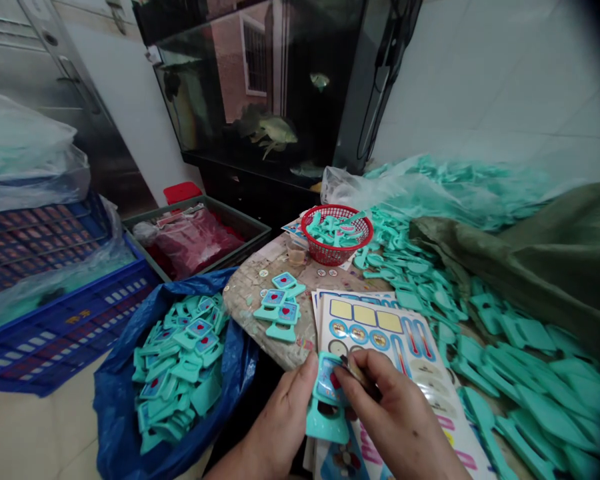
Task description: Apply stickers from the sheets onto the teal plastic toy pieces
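My left hand [285, 413] is closed on a turquoise plastic toy piece [327, 427], a small screen shape on a stand, with a blue heart sticker on its face. At its upper right edge, my right hand [390, 407] pinches a slim, dark metal tool [363, 379], mostly hidden by the fingers, so I cannot tell its kind. The right fingertips touch the sticker. Beneath both hands lies a stack of sticker sheets [365, 317], the top one partly used. Several finished-looking pieces with heart stickers [283, 310] rest on the table to the left of the stack.
A blue bag [240, 357] full of stickered pieces stands left of the table [250, 277]. At the table's back is a red basket [325, 253] of small turquoise parts. Loose turquoise parts [525, 380] cover the right side. Crates [55, 360] and a fish tank [300, 140] stand beyond.
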Demonstrator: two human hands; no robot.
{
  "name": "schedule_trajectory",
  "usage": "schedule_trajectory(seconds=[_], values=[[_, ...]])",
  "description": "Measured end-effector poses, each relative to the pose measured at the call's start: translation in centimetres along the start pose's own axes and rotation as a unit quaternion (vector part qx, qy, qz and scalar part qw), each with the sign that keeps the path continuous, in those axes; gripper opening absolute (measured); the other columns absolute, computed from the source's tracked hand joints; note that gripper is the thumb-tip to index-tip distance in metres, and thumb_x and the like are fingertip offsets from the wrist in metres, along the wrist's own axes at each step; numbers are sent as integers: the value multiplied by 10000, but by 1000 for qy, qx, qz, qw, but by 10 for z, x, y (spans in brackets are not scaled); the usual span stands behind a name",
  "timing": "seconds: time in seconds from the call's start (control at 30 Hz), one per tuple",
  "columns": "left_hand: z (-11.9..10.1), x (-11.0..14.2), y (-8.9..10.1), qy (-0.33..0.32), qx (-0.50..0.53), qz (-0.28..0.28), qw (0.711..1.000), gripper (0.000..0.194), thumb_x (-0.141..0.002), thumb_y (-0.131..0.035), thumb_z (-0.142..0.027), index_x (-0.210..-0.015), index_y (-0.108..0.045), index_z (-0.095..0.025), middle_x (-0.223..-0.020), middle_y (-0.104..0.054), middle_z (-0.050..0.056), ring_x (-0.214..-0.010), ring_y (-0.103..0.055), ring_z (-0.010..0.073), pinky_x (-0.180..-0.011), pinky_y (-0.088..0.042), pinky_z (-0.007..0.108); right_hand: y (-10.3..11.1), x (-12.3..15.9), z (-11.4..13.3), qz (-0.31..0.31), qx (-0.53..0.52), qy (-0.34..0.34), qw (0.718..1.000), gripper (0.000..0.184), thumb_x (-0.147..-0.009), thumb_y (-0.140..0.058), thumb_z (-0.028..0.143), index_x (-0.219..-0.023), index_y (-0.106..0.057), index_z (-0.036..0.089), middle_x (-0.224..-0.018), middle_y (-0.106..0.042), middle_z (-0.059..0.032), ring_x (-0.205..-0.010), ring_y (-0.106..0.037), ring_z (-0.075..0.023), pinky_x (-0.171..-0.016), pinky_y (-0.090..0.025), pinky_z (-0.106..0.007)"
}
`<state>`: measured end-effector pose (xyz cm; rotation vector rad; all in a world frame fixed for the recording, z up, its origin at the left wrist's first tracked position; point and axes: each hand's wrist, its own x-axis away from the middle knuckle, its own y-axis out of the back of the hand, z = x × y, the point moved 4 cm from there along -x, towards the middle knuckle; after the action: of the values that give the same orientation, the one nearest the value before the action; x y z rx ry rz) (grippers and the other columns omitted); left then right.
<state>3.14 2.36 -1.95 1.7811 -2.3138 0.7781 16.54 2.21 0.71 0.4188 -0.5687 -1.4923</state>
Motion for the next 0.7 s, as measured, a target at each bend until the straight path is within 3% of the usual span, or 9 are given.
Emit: schedule_trajectory(seconds=[0.3, 0.47, 0.57, 0.7], values=[[7, -2, 5, -14, -15, -8, 1000, 538, -832, -423, -575, -1137, -629, -183, -1060, -697, 50, -1078, -568, 263, -974, -394, 375, 0, 1, 2, -17, 32, 11, 999, 254, -846, -463, 395, -665, -394, 231, -590, -421, 63, -547, -417, -115, -522, -324, -238], [0, -1, -5, -44, 2, 61, 997, 465, -855, -456, -495, -1129, -630, -162, -974, -705, 54, -956, -605, 240, -862, -452, 342, 2, 2, 5, -28, 35, 11, 999, 213, -846, -454, 371, -691, -444, 225, -590, -455, 55, -548, -439, -118, -520, -342, -234], [-7, -1, -9, -72, -24, 95, 993, 379, -849, -520, -406, -1105, -642, -154, -908, -699, 38, -902, -600, 218, -824, -454, 318, 3, 2, 6, -39, 50, 32, 997, 186, -844, -465, 364, -731, -497, 220, -593, -487, 46, -541, -458, -124, -508, -355, -233], [-10, -3, -6, -90, -89, 73, 989, 313, -867, -503, -368, -1063, -655, -178, -840, -676, 6, -891, -573, 192, -850, -429, 302, 4, 3, 6, -58, 56, 90, 993, 219, -868, -470, 395, -784, -574, 222, -647, -553, 14, -588, -523, -142, -535, -410, -242]])
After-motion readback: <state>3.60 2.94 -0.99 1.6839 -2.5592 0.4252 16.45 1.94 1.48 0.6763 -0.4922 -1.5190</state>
